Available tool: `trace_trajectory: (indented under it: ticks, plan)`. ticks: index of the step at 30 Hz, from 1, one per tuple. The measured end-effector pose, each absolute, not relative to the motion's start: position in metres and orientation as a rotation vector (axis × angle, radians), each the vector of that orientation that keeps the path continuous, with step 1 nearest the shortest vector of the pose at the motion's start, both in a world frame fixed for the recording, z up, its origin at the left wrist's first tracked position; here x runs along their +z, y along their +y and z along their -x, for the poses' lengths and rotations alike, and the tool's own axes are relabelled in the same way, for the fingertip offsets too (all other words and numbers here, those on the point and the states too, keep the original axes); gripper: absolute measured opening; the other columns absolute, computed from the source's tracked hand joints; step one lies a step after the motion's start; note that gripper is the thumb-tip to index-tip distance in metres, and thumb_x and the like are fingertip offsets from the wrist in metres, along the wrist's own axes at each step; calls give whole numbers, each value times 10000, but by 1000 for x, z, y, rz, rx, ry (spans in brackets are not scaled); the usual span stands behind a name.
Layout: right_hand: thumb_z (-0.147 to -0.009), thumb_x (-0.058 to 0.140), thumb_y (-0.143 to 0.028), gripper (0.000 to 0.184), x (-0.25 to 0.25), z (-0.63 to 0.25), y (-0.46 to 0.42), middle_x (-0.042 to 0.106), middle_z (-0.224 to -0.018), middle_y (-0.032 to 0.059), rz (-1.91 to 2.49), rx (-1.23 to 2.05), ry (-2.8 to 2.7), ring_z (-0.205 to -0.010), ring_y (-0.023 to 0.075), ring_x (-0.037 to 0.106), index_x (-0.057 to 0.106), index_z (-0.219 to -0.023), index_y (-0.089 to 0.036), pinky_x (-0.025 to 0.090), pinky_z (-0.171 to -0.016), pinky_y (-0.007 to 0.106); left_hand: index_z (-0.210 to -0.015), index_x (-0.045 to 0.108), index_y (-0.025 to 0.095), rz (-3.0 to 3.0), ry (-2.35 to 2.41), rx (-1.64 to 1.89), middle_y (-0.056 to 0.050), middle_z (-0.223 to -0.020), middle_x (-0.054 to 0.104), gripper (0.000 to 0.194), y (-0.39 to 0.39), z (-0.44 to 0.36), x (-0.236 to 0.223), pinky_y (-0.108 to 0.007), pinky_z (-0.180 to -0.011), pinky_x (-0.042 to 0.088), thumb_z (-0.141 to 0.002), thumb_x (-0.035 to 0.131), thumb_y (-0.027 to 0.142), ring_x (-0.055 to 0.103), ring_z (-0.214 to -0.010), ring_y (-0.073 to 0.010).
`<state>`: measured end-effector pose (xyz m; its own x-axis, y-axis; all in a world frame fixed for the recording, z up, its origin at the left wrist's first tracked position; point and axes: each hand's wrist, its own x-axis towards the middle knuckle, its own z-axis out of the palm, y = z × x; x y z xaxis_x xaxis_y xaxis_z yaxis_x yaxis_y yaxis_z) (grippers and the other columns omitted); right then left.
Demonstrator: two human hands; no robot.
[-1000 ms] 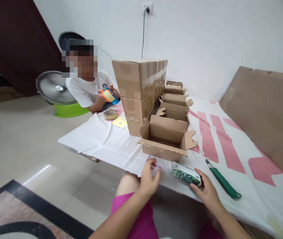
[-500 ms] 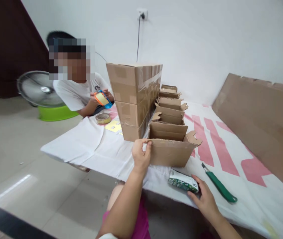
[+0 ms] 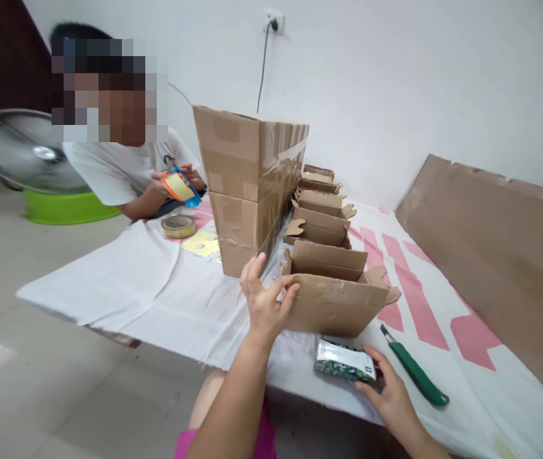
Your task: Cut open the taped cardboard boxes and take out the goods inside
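My left hand (image 3: 267, 303) pinches the upper left corner of the nearest open cardboard box (image 3: 333, 309) between thumb and forefinger, its other fingers raised. That box stands on the cloth-covered table with its top flaps up. At the table's front edge my right hand (image 3: 389, 386) grips the right end of a small white-and-green packet (image 3: 345, 362), thumb on the near side and fingers on the far side. A green-handled utility knife (image 3: 417, 366) lies to the right of this hand, its blade end pointing toward the box.
Several open boxes (image 3: 322, 226) stand in a row behind the nearest one. Left of them rises a stack of taped boxes (image 3: 233, 185). A co-worker (image 3: 109, 172) holds a tape dispenser (image 3: 180, 187) near a tape roll (image 3: 178, 226). A large cardboard sheet (image 3: 486, 255) leans at right.
The view has shifted, and the nearest box sits at a slightly different angle. My left hand's outer fingers have lifted and spread. The packet's pale top face shows more now.
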<state>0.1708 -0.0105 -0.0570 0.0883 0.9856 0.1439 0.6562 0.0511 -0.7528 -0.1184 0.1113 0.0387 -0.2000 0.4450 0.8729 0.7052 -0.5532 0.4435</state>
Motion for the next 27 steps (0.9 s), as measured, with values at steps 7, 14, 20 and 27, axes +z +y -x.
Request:
trace_trajectory:
  ticks: [7,14,20,27]
  plan:
    - [-757,647,-401,578,-51,-146,9,629,-1212,133,1652,599,-1645,-996,262,648,513,-1275,-183,547,-839,384,-854,650,183,2212,-1225,-1934,-94,-1478,351,246,114,118,35,-475,-1105,332,-946,456,304,361,-1364,-284]
    - [-808,603,-438,597,-66,-153,2,594,-1270,136,1668,472,-1762,-1141,286,585,461,-1333,-190,498,-951,446,-1015,609,184,2132,-1388,-1983,-134,-1454,356,205,117,119,27,-465,-1085,370,-946,455,301,397,-1344,-270]
    - [-843,594,-401,551,-60,-153,-2,588,-1267,127,1610,340,-1818,-1115,264,599,430,-1330,-200,526,-912,426,-793,599,171,2112,-1485,-1873,-136,-1367,445,183,119,118,28,-439,-1011,425,-914,511,275,485,-1253,-271]
    - [-866,574,-218,325,27,-144,10,610,-1132,100,1250,-133,-1927,-1058,255,581,535,-1189,-228,501,-897,461,-803,575,169,2006,-1469,-1993,-140,-1311,456,146,119,108,27,-429,-1013,421,-906,508,247,515,-1205,-253]
